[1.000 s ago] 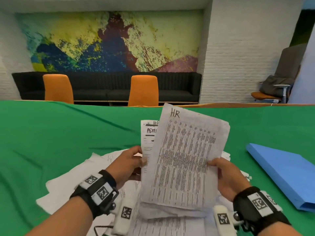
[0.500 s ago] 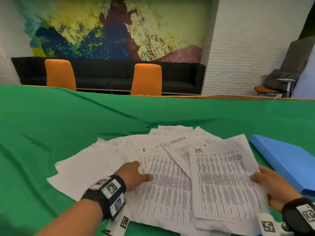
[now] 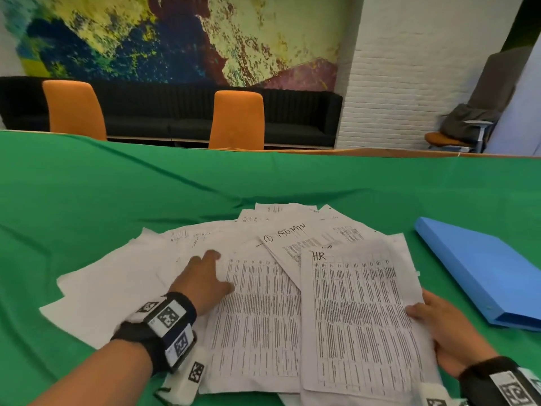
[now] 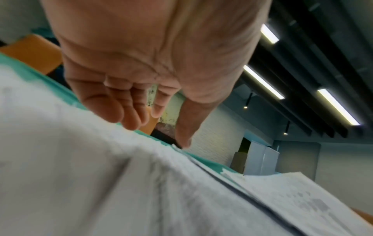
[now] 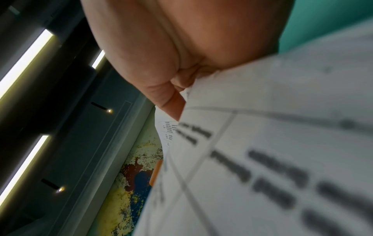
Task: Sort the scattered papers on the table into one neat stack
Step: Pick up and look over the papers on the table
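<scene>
Several white papers (image 3: 257, 317) lie fanned out and overlapping on the green tablecloth (image 3: 117, 200). On the right of the pile lies a printed sheet marked HR (image 3: 360, 317), with a sheet marked ADMIN (image 3: 292, 232) partly under it. My right hand (image 3: 430, 320) pinches the HR sheet's right edge; its thumb (image 5: 169, 103) is on top and the fingers are hidden beneath. My left hand (image 3: 205, 273) rests on the papers left of centre, holding nothing. Its relaxed fingertips (image 4: 131, 123) touch the paper (image 4: 101, 175).
A blue folder (image 3: 483, 271) lies shut on the cloth just right of the pile, close to my right hand. Blank sheets (image 3: 102, 297) stick out at the pile's left. Two orange chairs (image 3: 74, 109) (image 3: 237, 118) stand beyond the table's far edge.
The HR sheet, held upright in both hands a second ago, now lies flat on the right of the pile. My left hand let go of it and moved left onto the papers.
</scene>
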Action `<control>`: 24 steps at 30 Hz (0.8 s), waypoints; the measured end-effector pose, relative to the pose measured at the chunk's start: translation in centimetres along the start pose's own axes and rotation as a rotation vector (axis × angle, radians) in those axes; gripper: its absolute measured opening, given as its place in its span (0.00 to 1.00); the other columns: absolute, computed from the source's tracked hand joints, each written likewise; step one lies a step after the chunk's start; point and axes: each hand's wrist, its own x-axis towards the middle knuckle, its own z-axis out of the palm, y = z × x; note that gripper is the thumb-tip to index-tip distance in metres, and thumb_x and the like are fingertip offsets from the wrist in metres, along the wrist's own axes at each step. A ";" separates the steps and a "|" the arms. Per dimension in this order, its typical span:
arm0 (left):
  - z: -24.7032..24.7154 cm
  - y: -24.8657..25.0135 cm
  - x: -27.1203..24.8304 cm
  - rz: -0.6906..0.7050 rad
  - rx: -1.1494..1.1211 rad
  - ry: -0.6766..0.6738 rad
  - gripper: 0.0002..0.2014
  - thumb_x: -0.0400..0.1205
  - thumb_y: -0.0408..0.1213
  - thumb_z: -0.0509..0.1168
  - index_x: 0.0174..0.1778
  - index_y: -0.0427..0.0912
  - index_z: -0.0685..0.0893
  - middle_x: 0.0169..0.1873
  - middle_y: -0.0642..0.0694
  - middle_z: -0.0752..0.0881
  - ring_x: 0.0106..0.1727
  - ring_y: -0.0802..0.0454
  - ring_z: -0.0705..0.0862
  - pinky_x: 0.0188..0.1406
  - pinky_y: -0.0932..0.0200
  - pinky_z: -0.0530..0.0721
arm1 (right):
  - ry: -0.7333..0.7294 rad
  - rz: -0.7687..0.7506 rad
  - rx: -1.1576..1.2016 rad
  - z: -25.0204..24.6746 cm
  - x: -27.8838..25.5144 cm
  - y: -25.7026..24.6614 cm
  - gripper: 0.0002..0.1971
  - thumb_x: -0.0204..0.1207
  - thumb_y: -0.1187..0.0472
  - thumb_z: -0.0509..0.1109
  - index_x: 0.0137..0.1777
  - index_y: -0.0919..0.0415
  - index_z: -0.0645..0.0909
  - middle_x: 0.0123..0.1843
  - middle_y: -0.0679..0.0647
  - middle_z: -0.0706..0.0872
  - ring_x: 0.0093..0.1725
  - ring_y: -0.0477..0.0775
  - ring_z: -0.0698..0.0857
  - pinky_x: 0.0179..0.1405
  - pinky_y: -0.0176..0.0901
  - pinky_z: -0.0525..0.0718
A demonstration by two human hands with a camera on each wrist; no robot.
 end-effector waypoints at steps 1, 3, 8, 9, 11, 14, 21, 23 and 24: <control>-0.1 1.1 0.2 0.023 -0.049 0.022 0.33 0.80 0.49 0.74 0.79 0.49 0.69 0.64 0.42 0.82 0.57 0.45 0.85 0.58 0.49 0.86 | -0.004 0.005 -0.001 0.0 0.0 0.1 0.17 0.85 0.74 0.57 0.68 0.59 0.79 0.54 0.72 0.92 0.62 0.89 0.83 0.61 0.86 0.80; 0.6 4.1 1.0 0.038 -0.216 -0.041 0.29 0.82 0.51 0.72 0.77 0.47 0.71 0.55 0.42 0.86 0.46 0.49 0.88 0.45 0.51 0.89 | -0.006 0.034 -0.001 0.1 0.1 0.4 0.16 0.86 0.74 0.57 0.67 0.61 0.79 0.53 0.73 0.93 0.61 0.88 0.84 0.61 0.86 0.81; 4.4 10.3 4.2 -0.082 -0.436 -0.230 0.37 0.84 0.46 0.70 0.84 0.40 0.60 0.41 0.36 0.88 0.35 0.42 0.87 0.37 0.50 0.88 | -0.007 0.094 0.006 0.2 0.5 1.0 0.16 0.86 0.73 0.58 0.68 0.60 0.78 0.54 0.72 0.93 0.61 0.86 0.85 0.60 0.84 0.83; 5.0 10.8 5.1 -0.091 -0.444 -0.200 0.36 0.83 0.45 0.71 0.84 0.40 0.61 0.43 0.35 0.88 0.35 0.42 0.87 0.36 0.51 0.87 | -0.011 0.097 0.006 0.2 0.5 1.0 0.16 0.86 0.73 0.58 0.68 0.58 0.78 0.54 0.72 0.93 0.62 0.86 0.84 0.60 0.83 0.83; 6.1 11.6 6.5 -0.090 -0.374 -0.126 0.36 0.82 0.47 0.71 0.81 0.42 0.63 0.54 0.34 0.87 0.42 0.39 0.90 0.44 0.48 0.91 | -0.020 0.095 -0.002 0.2 0.4 1.0 0.16 0.85 0.74 0.58 0.66 0.58 0.79 0.53 0.72 0.93 0.60 0.86 0.86 0.61 0.83 0.82; 6.9 11.8 7.8 -0.058 -0.142 -0.035 0.36 0.80 0.51 0.71 0.79 0.44 0.62 0.65 0.35 0.82 0.54 0.35 0.89 0.55 0.41 0.91 | -0.023 0.078 0.008 0.0 0.6 1.3 0.17 0.85 0.74 0.58 0.66 0.58 0.80 0.54 0.73 0.92 0.54 0.81 0.87 0.62 0.87 0.79; 7.8 12.0 9.7 -0.220 -0.451 -0.004 0.48 0.71 0.46 0.79 0.83 0.51 0.58 0.73 0.32 0.71 0.60 0.28 0.84 0.58 0.37 0.88 | -0.031 0.085 -0.013 -0.1 1.2 1.7 0.18 0.85 0.74 0.59 0.69 0.57 0.78 0.53 0.71 0.93 0.55 0.83 0.88 0.60 0.83 0.84; 8.3 12.4 9.6 -0.233 -0.549 0.012 0.51 0.73 0.43 0.79 0.85 0.51 0.53 0.75 0.32 0.72 0.66 0.27 0.81 0.63 0.37 0.85 | -0.029 0.099 -0.031 0.0 1.2 1.8 0.19 0.85 0.73 0.60 0.70 0.55 0.78 0.54 0.71 0.93 0.59 0.84 0.87 0.58 0.82 0.85; 8.5 12.6 9.5 -0.233 -0.594 0.026 0.50 0.76 0.40 0.78 0.86 0.49 0.52 0.76 0.32 0.73 0.69 0.28 0.80 0.65 0.39 0.83 | -0.034 0.103 -0.035 0.1 1.2 1.7 0.20 0.85 0.73 0.60 0.70 0.54 0.78 0.54 0.71 0.93 0.60 0.85 0.86 0.58 0.82 0.84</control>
